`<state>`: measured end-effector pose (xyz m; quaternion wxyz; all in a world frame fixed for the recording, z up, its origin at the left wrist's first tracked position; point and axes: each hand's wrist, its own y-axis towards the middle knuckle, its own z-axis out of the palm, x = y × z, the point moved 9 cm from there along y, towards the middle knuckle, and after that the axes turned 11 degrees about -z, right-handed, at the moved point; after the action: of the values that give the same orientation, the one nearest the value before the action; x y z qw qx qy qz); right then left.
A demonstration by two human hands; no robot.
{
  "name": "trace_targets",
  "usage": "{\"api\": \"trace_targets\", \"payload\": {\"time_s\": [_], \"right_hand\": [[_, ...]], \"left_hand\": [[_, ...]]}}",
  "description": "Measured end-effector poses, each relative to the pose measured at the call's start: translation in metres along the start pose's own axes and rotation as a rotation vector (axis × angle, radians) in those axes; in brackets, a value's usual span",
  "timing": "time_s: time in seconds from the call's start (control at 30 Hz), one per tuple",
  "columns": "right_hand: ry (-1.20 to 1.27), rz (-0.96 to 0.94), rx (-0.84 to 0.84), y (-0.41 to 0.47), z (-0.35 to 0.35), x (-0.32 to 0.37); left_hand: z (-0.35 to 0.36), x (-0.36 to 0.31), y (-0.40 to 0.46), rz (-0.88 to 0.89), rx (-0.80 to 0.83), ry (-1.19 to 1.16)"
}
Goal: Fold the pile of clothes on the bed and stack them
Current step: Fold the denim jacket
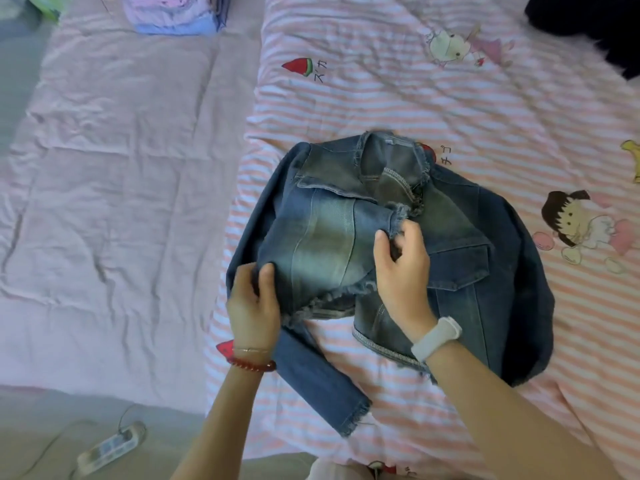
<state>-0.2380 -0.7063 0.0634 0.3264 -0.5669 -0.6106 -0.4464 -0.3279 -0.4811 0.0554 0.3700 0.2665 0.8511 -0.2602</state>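
The left hand (251, 304) grips the lower left edge of a folded-over panel of the denim jacket (485, 271), thumb on top and fingers curled under the cloth. The right hand (403, 268) pinches the frayed edge of that same panel near its upper right corner, fingers bent around the fringe. The left wrist wears a red bead bracelet (254, 367) and a thin bangle above it; the right wrist wears a white wristband (438, 337)

The jacket lies front up on the striped quilt (381, 98), collar away from the person, its left front panel pulled across the chest between the two hands. One sleeve runs from under the left hand down toward the near edge of the bed, ending in a frayed cuff (353, 419). The other sleeve curves along the jacket's right side

The quilt is pink and white with cartoon prints. Left of it lies a plain pink sheet (104, 168). At the top left, on that sheet, sits a stack of folded clothes (173, 13) in lilac and light blue. A dark garment (588, 26) lies at the top right corner. On the floor at lower left lies a power strip (110, 448)
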Motion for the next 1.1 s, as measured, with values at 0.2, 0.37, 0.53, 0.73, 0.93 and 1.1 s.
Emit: {"api": "trace_targets", "payload": {"time_s": [0.2,0.37,0.53,0.73,0.93,1.1], "right_hand": [[-0.083,0.139,0.409,-0.055,0.027,-0.037],[-0.326,-0.045,0.230,-0.054,-0.025,-0.053],[-0.563,0.084,0.311,-0.034,-0.043,-0.093],[-1.060,0.144,0.678,-0.040,-0.020,-0.128],[-0.707,0.190,0.308,-0.003,-0.061,-0.123],[-0.160,0.175,-0.084,0.058,-0.107,-0.059]], "left_hand": [[-0.036,0.077,0.028,-0.330,0.094,0.605],[-0.004,0.034,0.016,0.055,-0.037,0.584],[0.087,-0.012,-0.003,0.382,0.218,0.748],[0.139,0.043,0.002,0.213,0.534,1.139],[0.135,0.031,0.005,0.135,0.485,0.992],[0.137,0.009,0.006,0.039,0.354,0.668]]}}
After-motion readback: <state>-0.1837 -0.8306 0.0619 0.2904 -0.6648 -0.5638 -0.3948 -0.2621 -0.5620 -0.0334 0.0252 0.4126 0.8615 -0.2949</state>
